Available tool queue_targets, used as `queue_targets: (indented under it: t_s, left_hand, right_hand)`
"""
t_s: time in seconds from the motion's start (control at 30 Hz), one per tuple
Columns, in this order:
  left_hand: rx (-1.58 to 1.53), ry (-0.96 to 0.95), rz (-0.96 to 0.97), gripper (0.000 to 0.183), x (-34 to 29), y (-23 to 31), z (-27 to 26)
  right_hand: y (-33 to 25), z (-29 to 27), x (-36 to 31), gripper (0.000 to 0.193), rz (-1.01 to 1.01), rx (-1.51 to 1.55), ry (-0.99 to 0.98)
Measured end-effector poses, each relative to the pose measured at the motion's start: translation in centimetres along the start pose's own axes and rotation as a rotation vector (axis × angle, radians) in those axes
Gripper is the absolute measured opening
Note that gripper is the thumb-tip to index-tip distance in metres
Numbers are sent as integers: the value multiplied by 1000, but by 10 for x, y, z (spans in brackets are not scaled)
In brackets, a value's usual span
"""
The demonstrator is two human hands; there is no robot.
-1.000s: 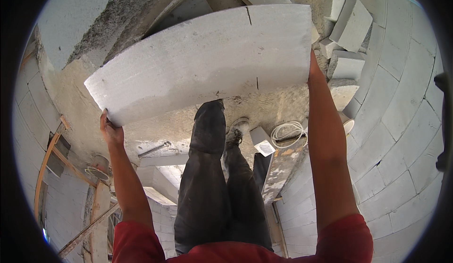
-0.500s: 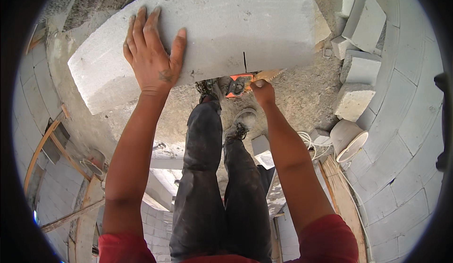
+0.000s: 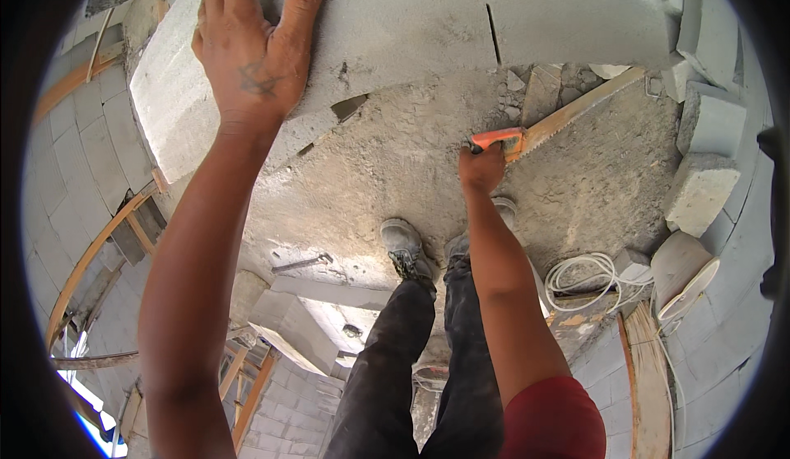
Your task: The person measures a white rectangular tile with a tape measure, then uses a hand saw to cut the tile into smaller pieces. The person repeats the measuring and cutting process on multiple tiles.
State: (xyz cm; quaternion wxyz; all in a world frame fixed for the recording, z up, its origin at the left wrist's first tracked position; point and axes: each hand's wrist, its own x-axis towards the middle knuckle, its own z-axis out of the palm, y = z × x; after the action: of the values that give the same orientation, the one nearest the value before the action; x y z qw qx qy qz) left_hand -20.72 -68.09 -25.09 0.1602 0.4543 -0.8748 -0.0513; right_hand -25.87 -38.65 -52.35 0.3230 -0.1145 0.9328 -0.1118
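My left hand (image 3: 255, 64) lies palm down with fingers apart on a large pale grey lightweight concrete block (image 3: 411, 35), near its left end. A short dark line (image 3: 493, 35), either a mark or a slit, runs in from the block's near edge. Below that edge, my right hand (image 3: 481, 167) is wrapped round the orange and black handle of a hand saw (image 3: 568, 117). The toothed, brownish blade slants up to the right over the dusty ground, its tip close to the block's near edge.
Cut block pieces (image 3: 702, 194) are stacked at the right by a block wall. A white bucket (image 3: 685, 274) lies tilted beside a coiled pale cable (image 3: 580, 282). A metal bar-like tool (image 3: 302, 263) rests on the ground left of my boots (image 3: 403, 241). Wooden boards (image 3: 103, 245) stand at far left.
The saw, partly hidden by the block's edge before, now shows its handle and blade farther right, with my right hand closed on the handle. My left hand stays on the block; the view has shifted.
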Motion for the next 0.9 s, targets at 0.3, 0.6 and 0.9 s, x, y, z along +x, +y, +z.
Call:
queue_targets:
  t_s: [0.3, 0.6, 0.9]
  left_hand:
    - [136, 5, -104, 62, -5, 13, -7]
    - [162, -21, -144, 61, -4, 17, -11]
    - [172, 5, -129, 62, -6, 14, -5]
  right_hand:
    - [37, -259, -112, 23, 106, 1554, 298]
    - [-64, -353, -178, 39, -454, 1151, 123]
    - [-105, -293, -174, 47, -472, 991, 70]
